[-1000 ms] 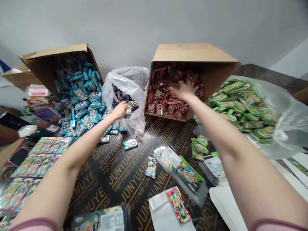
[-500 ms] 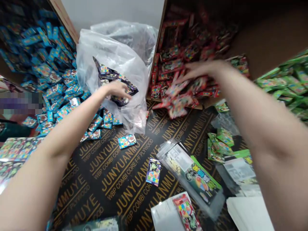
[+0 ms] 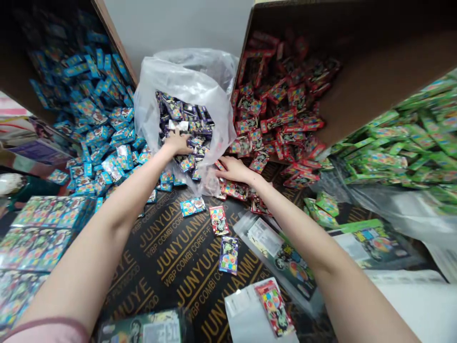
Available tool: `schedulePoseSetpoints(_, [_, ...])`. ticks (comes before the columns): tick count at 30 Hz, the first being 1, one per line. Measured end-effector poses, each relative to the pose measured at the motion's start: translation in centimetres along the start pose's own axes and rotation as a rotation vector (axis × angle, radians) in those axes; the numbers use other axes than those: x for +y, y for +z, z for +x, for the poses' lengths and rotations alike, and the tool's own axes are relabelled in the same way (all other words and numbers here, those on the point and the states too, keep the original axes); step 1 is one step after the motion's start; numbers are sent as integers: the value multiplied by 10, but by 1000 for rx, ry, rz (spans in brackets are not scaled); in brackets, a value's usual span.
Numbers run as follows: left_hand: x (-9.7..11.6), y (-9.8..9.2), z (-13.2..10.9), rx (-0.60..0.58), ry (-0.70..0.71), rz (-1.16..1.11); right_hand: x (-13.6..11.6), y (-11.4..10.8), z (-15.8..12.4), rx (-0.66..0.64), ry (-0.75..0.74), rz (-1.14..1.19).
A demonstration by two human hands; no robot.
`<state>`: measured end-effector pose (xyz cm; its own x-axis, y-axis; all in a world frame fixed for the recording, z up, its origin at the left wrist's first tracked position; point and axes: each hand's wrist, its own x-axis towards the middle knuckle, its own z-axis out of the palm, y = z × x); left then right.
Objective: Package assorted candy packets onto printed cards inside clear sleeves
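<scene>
Inside the mouth of a clear plastic bag (image 3: 150, 95), my left hand (image 3: 177, 142) rests on a heap of small dark purple packets (image 3: 194, 126), fingers spread. My right hand (image 3: 233, 169) lies low at the bag's right edge, over red packets (image 3: 235, 190) on the board; its fingers stretch left toward the bag, with red packaging by the fingertips. Whether it grips anything is not visible. In front of the bag lie a single blue packet (image 3: 193, 206), a red packet (image 3: 218, 220) and a purple packet (image 3: 228, 255).
Blue packets (image 3: 96, 136) spill from a carton at left, red packets (image 3: 285, 124) from a carton (image 3: 357, 81) at right. Green packets (image 3: 392, 143) are piled far right. Printed pouches (image 3: 285, 257) and a red packet on white card (image 3: 239, 309) lie on the dark plywood (image 3: 167, 267).
My right hand has moved from the red carton down and left to the bag's edge. Red packets have come onto the board. My left hand reaches into the bag, which now gapes wider.
</scene>
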<state>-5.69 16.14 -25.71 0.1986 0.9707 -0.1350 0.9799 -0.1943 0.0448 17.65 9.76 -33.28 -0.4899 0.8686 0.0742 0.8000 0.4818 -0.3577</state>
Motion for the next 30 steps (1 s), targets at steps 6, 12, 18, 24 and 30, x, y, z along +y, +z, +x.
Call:
schedulePoseSetpoints(6, [11,27,-82,-104,150,17,-15,-19,-28,-163,-96,-14])
schedulePoseSetpoints(12, [17,60,-189,18,241,34,-55,0,-32,-56,-25,-278])
schedulePoseSetpoints(18, [14,89,-303,-20,189,-130,-113,30,-50,165,212,-277])
schedulePoseSetpoints(24, [-12,104,-401,84,36,-498,-163,23,-103,243,67,59])
schedulePoseSetpoints(30, [8,108,-431,220,-100,-1366,-234,36,-178,362,-305,620])
